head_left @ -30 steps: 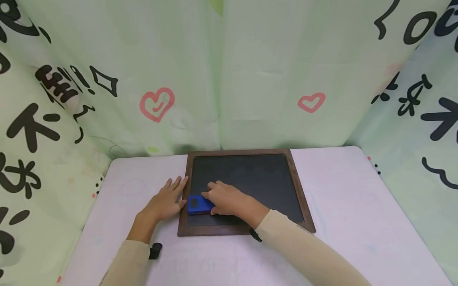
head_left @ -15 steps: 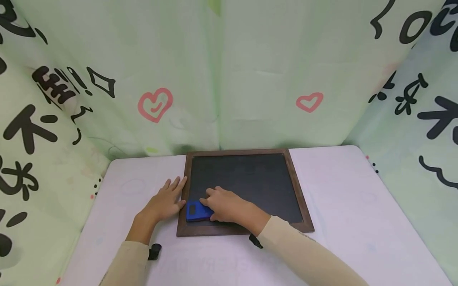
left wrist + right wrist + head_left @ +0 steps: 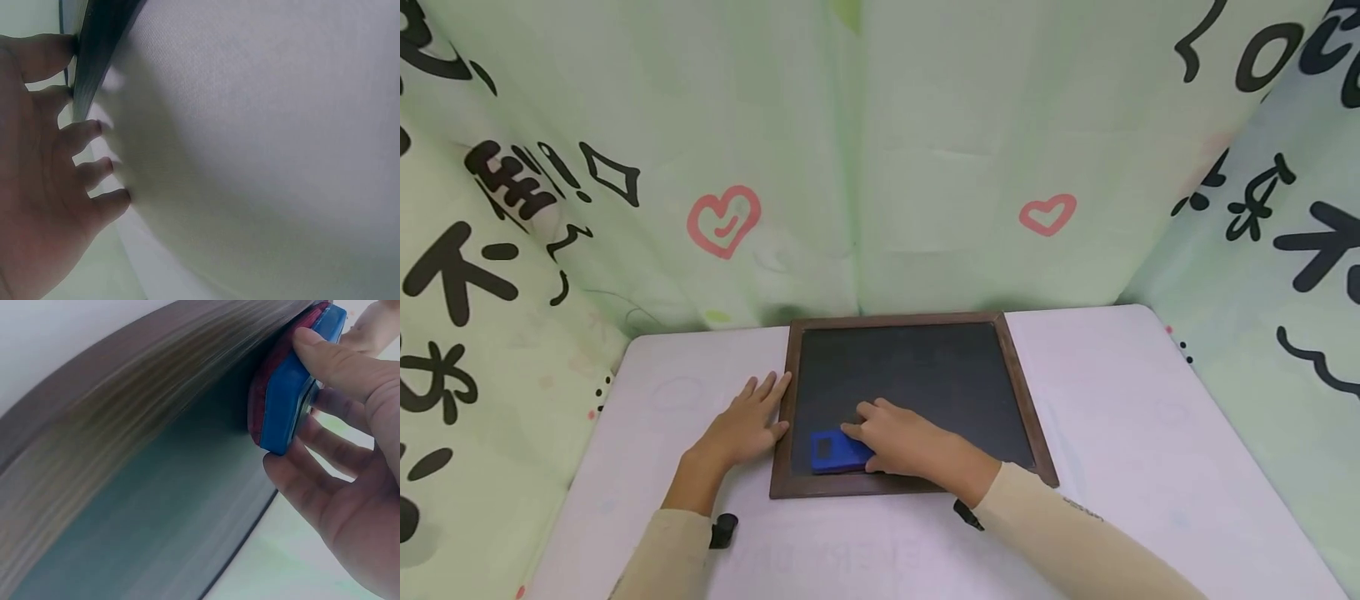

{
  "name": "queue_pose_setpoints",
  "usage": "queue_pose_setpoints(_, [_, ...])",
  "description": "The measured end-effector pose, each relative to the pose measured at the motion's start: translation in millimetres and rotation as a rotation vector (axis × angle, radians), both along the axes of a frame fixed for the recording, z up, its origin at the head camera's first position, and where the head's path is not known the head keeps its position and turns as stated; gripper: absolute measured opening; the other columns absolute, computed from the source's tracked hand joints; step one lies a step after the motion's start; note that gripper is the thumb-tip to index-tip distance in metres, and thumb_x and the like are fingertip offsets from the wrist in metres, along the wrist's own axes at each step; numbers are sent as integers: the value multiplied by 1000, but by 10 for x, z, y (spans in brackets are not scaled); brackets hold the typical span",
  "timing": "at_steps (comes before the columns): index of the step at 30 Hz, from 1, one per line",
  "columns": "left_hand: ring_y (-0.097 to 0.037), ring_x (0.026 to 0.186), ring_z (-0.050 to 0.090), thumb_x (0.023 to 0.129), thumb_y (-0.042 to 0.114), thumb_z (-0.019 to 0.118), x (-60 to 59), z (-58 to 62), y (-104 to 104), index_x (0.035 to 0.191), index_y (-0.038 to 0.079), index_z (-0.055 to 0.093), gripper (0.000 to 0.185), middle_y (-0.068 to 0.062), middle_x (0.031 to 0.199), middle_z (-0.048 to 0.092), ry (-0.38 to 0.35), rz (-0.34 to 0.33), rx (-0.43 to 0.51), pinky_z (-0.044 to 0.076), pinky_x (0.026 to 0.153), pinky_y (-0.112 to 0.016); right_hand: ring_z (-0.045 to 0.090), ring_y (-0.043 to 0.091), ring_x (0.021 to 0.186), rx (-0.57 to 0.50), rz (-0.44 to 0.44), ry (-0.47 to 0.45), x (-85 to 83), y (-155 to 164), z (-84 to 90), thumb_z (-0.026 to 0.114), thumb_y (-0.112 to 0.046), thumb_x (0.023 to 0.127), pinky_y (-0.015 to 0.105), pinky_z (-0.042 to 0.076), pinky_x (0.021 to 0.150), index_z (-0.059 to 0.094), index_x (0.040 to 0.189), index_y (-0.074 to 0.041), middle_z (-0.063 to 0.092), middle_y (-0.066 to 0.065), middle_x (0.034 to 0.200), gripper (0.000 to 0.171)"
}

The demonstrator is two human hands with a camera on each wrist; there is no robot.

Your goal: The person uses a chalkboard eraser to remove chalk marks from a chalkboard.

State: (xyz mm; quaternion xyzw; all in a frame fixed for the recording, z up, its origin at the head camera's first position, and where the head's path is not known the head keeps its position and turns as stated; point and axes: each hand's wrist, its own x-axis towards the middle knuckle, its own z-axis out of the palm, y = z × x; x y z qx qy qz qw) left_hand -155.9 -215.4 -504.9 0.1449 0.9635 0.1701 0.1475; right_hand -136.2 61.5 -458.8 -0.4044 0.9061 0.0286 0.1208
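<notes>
A small blackboard (image 3: 917, 375) with a brown wooden frame lies on the white table. My right hand (image 3: 906, 442) grips a blue chalkboard eraser (image 3: 835, 452) near the board's lower left part. In the right wrist view, thumb and fingers hold the blue body of the eraser (image 3: 284, 400), and its dark red pad faces the board. My left hand (image 3: 745, 429) is spread flat at the left side of the frame, its thumb and a fingertip touching the wood. The left wrist view shows the thumb and index finger against the frame's edge (image 3: 103, 50), other fingertips near the table.
The white table (image 3: 1150, 433) extends on both sides of the board. Pale green curtains (image 3: 940, 167) with black lettering and pink hearts enclose the back and sides. Black straps (image 3: 724, 531) show at both wrists.
My right hand has moved the eraser down toward the frame's lower edge, then to the right. My left hand stays at the frame's left side.
</notes>
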Motion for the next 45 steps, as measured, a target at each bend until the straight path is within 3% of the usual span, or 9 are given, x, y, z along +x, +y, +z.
queue_pose_setpoints(8, [-51, 156, 13, 104, 30, 54, 19, -12, -1, 168, 16, 15, 76, -20, 172, 18, 5, 6, -2, 23, 120, -72, 56, 17, 102, -61, -63, -31, 21, 400, -38, 80, -34, 91, 27, 57, 85, 60, 148, -18, 62, 4, 121, 62])
queue_pose_setpoints(20, [-50, 157, 12, 104, 31, 53, -4, -32, -7, 168, 18, 13, 77, -18, 172, 16, -1, 10, -6, 21, 121, -72, 59, 24, 102, -155, -147, -44, 7, 1216, -38, 85, -26, 86, 34, 57, 82, 62, 144, -9, 63, 10, 122, 64])
queue_pose_setpoints(29, [-49, 157, 11, 104, 30, 53, -8, -34, -14, 168, 18, 12, 76, -18, 173, 16, 0, 14, -1, 20, 122, -70, 64, 29, 110, -173, -224, -35, 3, 1788, -17, 88, -17, 82, 40, 60, 88, 65, 140, -7, 64, 14, 123, 63])
queue_pose_setpoints(35, [-50, 157, 10, 105, 33, 52, -6, -11, 4, 168, 17, 13, 76, -19, 172, 15, -5, -3, 6, 19, 123, -69, 65, 33, 113, -184, -234, -36, 14, 1941, -8, 87, -15, 83, 43, 60, 90, 66, 139, -6, 64, 15, 125, 61])
queue_pose_setpoints(45, [-50, 157, 11, 105, 33, 54, -4, -26, -5, 168, 18, 14, 77, -18, 172, 16, 0, 0, -1, 19, 123, -69, 63, 30, 111, -190, -210, -21, 8, 1894, -40, 87, -17, 83, 42, 59, 90, 66, 139, -5, 63, 14, 124, 62])
